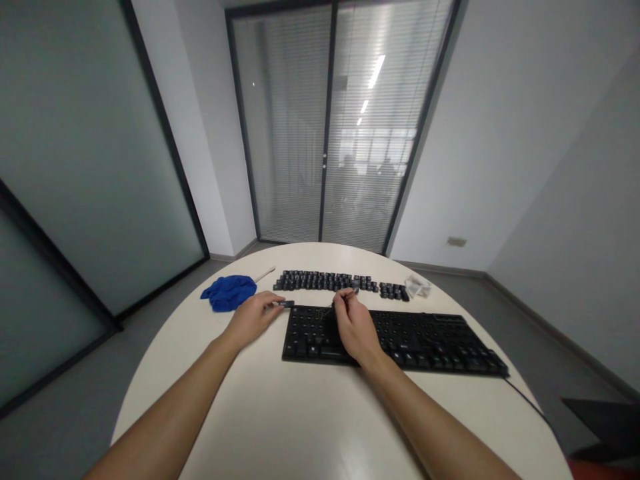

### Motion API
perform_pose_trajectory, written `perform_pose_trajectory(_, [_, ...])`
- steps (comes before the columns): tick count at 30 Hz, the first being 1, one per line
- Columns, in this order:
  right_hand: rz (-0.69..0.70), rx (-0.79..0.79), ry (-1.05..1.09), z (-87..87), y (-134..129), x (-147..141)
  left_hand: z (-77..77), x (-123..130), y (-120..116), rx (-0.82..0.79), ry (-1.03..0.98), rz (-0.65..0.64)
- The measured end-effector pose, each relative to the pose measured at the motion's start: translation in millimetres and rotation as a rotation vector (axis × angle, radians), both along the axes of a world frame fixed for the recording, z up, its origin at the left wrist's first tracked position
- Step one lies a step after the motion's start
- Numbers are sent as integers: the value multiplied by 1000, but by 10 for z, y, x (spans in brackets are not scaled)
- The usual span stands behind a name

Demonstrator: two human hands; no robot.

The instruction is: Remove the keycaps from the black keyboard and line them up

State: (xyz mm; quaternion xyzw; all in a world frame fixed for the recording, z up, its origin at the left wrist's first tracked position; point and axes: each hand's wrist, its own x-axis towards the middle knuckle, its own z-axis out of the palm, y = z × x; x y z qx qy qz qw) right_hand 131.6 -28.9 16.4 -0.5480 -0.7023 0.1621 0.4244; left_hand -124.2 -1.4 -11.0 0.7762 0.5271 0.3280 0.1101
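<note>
A black keyboard lies across the table, with keycaps gone from its upper rows and present along the lower ones. My right hand is over its left half, fingers pinched together on something small and dark, mostly hidden by the hand. Beside the keyboard's upper left corner, my left hand pinches a small dark grey piece between thumb and fingertips. Behind the keyboard, loose black keycaps stand in neat rows, and a smaller group of keycaps sits to their right.
A crumpled blue cloth lies at the left, with a thin pale stick beside it. A clear plastic bag is at the back right of the round table. The keyboard's cable runs off the right edge.
</note>
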Motion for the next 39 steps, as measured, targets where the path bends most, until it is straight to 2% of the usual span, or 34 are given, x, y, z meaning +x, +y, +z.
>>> perform_pose_trajectory(6, [83,-99,265,-142,138,35,-83,-88,98,12,150,212])
perform_pose_trajectory(13, [142,-140,380,-192,199,29,-99,-65,133,28,265,357])
perform_pose_trajectory(24, [155,-152,330,-253,231,36,-99,-7,159,11,352,439])
perform_pose_trajectory(32, [159,-168,337,-242,229,37,-24,67,209,-40,444,442])
perform_pose_trajectory(39, [170,-168,341,-244,223,41,-24,48,185,-40,409,450])
